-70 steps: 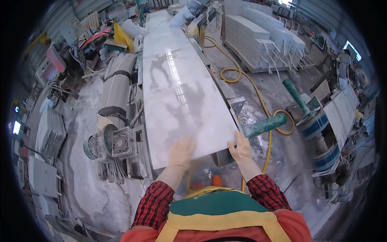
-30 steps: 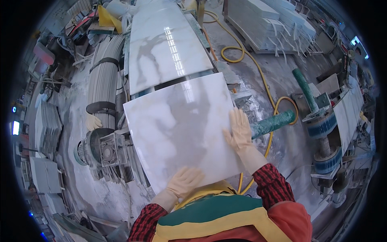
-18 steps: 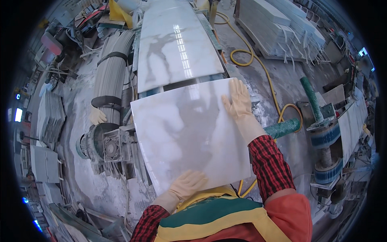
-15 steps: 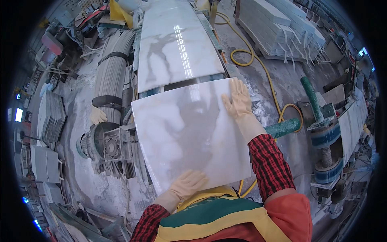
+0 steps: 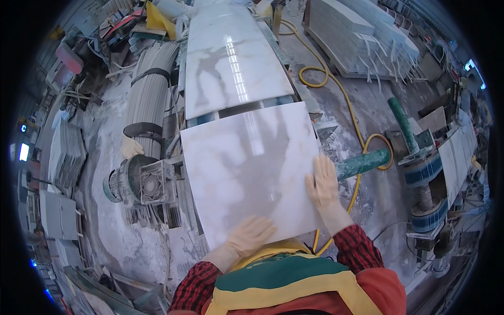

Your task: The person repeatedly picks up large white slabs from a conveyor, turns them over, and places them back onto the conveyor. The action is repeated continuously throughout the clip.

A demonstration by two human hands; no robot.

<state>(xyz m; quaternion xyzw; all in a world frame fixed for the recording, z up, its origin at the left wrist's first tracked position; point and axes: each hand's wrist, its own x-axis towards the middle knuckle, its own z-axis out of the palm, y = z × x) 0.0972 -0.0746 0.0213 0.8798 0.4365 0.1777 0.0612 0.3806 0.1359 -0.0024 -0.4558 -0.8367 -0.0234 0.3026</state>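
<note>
Pale marble tile [image 5: 247, 168], left hand [image 5: 252, 234] flat on its near edge, right hand [image 5: 323, 182] on its right edge, fingers outstretched, long marble slab [image 5: 231, 58] beyond, yellow hose [image 5: 344, 100] alongside.

I am looking down on a slab [image 5: 247, 168] lying dead centre, my left hand [image 5: 251, 236] resting on its six o'clock edge and my right hand [image 5: 323, 181] on its four o'clock edge. A longer slab [image 5: 231, 58] is lying beyond at twelve. A motor [image 5: 139, 181] is sitting at nine, a pipe [image 5: 362, 161] at three, a hose [image 5: 336, 89] curling at one.
</note>
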